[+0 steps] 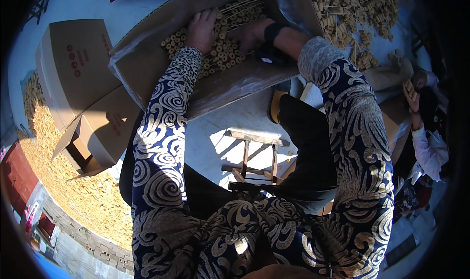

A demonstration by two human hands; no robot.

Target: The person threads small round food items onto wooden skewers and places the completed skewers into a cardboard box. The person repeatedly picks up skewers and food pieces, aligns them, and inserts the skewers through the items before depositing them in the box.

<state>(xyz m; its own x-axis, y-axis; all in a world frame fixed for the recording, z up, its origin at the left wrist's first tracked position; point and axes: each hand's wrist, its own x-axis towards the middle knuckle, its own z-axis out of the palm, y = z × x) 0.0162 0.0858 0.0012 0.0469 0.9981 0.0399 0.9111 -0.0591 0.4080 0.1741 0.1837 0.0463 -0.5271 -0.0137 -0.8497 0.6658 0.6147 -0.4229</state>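
Note:
An open cardboard box with clear plastic lining its walls lies before me. Inside it are many small tan ring-shaped pieces, packed with their holes facing up. Thin pale sticks lie among the pieces near the far wall. My left hand rests on the pieces, fingers bent over them; whether it grips any is hidden. My right hand, with a dark band at the wrist, reaches down in shadow beside the sticks. Its fingers are too dark to make out. A dark object with a white label lies under my right wrist.
Closed and open cardboard boxes stand at left, by a wide spread of tan pieces. More skewered pieces lie at upper right. A wooden stool is between my legs. Another person at right holds some pieces.

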